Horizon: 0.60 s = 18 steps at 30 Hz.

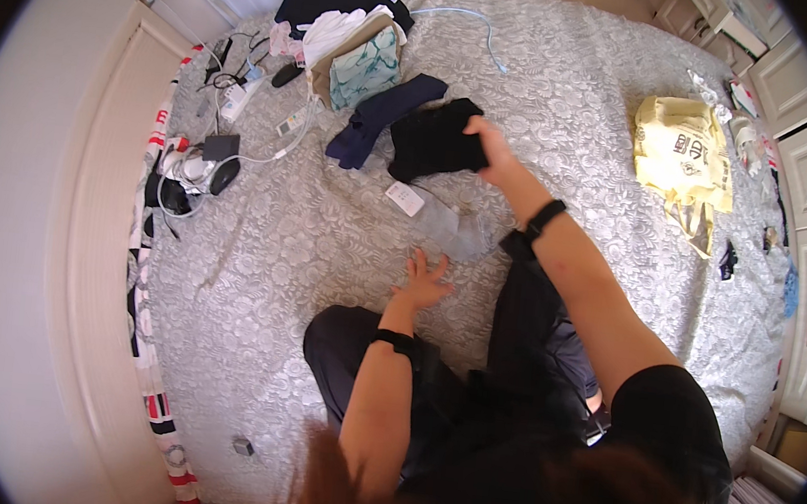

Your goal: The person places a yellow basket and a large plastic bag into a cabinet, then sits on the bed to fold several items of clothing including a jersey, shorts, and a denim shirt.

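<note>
- Cloth (pixel 434 145), black, is out front over the bed (pixel 248 324), just beside the navy garment (pixel 385 119)!
- Right hand (pixel 494 153) grips its right edge, thumb on top; the other fingers are mostly hidden.
- Left hand (pixel 424 282) is open, fingers spread, just below the sheer grey piece (pixel 455 230); whether it touches the bed, one cannot tell.

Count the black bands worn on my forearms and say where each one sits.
2: one black band is around the left forearm, below the spread left hand; a second black band is around the right forearm, behind the right hand gripping the black cloth.
</note>
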Available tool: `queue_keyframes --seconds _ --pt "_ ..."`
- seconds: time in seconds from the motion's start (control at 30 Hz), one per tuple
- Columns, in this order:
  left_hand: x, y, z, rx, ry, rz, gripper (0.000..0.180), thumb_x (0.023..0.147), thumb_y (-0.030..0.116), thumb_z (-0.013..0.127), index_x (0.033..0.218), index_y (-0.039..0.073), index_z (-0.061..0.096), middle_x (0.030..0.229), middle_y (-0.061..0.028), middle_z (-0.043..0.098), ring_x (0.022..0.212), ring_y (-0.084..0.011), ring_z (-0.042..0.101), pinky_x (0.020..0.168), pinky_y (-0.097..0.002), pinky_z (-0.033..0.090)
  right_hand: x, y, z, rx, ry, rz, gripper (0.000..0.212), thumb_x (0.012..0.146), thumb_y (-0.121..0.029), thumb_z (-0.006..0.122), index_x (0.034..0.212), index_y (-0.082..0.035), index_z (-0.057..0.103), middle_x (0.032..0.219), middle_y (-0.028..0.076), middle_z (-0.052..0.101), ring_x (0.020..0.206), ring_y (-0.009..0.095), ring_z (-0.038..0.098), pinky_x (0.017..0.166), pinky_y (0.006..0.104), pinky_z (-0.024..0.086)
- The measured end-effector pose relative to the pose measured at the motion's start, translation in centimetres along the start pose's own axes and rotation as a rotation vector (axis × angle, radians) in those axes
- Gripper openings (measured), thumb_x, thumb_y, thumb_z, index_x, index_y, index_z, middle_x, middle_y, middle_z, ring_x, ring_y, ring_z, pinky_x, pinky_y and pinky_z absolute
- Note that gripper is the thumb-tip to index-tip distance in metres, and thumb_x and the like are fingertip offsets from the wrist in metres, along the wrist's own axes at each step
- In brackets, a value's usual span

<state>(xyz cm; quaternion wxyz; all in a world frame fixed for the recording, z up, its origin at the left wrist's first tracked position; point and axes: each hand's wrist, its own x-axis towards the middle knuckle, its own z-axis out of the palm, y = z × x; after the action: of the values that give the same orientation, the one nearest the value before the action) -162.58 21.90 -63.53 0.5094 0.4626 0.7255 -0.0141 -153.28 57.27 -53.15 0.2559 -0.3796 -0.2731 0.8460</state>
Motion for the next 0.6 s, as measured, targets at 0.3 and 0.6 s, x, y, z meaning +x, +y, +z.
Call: queue_keyframes --seconds 0.3,0.6 --pt "-12.2 7.9 1.0 -0.187 0.042 0.553 0.105 0.108 0.077 0.07 0.185 0.011 0.042 0.196 -0.0233 0.019 0.183 -0.0413 0.009 0.145 -0.0654 0.019 -39.4 -4.5 -4.6 0.373 -0.268 -0.11 0.057 0.091 -0.024 0.059 0.134 0.007 0.079 0.121 0.025 0.087 0.099 0.037 0.088 0.084 0.0457 0.075" --pt "-39.2 10.0 3.3 -1.558 0.104 0.487 0.07 0.107 0.031 0.09 0.164 0.003 0.062 0.153 -0.0122 0.075 0.14 -0.0289 0.073 0.118 -0.0441 0.06 -55.5 3.6 -1.7 -0.181 -0.02 0.159 0.029 0.099 -0.019 0.077 0.125 -0.006 0.08 0.11 0.004 0.084 0.093 0.017 0.082 0.078 0.0324 0.067"
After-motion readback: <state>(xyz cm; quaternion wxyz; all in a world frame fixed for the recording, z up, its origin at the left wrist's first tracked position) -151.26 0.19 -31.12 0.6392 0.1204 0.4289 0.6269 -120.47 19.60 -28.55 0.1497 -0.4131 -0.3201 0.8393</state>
